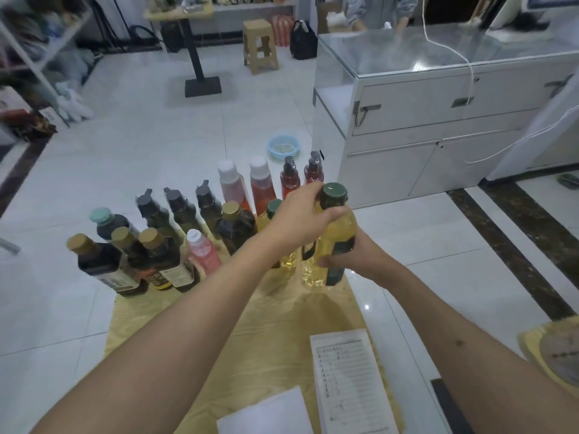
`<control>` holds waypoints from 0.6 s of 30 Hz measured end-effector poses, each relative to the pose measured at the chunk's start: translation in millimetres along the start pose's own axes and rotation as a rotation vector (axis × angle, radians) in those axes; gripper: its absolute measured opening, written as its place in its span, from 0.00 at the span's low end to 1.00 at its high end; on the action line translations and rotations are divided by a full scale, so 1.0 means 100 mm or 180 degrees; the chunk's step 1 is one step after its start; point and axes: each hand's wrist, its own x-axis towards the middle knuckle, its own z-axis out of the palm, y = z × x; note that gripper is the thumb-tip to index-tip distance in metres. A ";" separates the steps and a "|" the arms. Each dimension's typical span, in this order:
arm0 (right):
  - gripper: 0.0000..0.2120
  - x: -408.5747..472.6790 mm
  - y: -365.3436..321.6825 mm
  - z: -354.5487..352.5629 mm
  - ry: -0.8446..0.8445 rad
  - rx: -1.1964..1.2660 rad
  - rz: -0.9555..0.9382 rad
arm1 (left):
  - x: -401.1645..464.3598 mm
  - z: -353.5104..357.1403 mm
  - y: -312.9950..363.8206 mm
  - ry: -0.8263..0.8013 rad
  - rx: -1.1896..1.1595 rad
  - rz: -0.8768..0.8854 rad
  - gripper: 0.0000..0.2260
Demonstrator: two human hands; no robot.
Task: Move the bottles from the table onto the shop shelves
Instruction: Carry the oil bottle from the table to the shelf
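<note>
A yellow bottle (336, 242) with a dark green cap is held at the right far edge of the table (266, 324), tilted slightly. The left hand (300, 219) is curled round its neck just below the cap; the right hand (351, 261) is wrapped round its lower body, thumb pressed on the label. A second yellow bottle (272, 214) stands just behind the left hand. Dark bottles (150, 261) are grouped to the left, red bottles (247, 186) farther back. A printed sheet (347, 380) lies near.
</note>
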 end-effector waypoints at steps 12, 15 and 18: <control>0.36 -0.63 -0.85 1.11 0.0314 -0.0337 -0.0428 | -1.41 -0.92 -0.05 0.0568 -0.0618 -0.0100 0.24; 0.37 -0.75 -1.10 1.60 0.0270 -0.0296 -0.0668 | -1.95 -1.12 -0.24 0.0780 -0.0563 -0.0362 0.35; 0.35 -0.83 -1.32 2.08 0.0206 -0.0389 -0.0804 | -2.41 -1.27 -0.44 0.1271 -0.0533 -0.0598 0.44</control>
